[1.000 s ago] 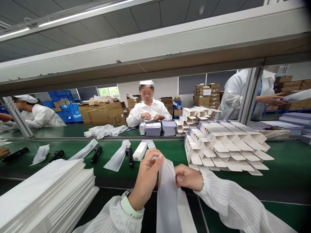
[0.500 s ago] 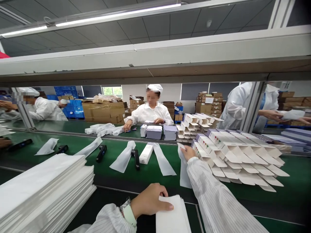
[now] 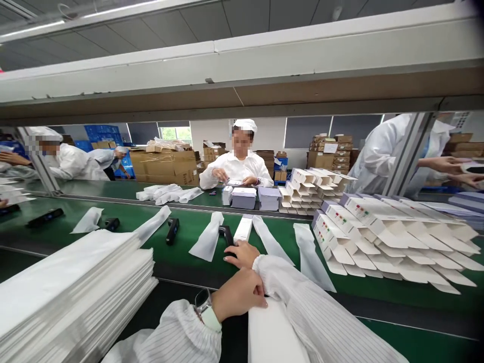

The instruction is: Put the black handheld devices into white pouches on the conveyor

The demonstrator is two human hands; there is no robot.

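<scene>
At right hand (image 3: 244, 253): black device (image 3: 226, 233) | under left hand (image 3: 239, 293): white stack (image 3: 270, 333)

Little marks are showing on the open white boxes (image 3: 381, 212), and a white label (image 3: 330, 147) is showing on the brown boxes (image 3: 319, 160), all looking too small to read.

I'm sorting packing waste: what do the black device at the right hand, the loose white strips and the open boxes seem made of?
Black device: probably hard plastic, smooth, with a faint sheen.
Loose strips: thin and slightly see-through, softly matte; tissue-like paper or plastic film, I can't tell which.
Open boxes: likely thin printed card, judging by the creased flaps and plain white insides.
</scene>
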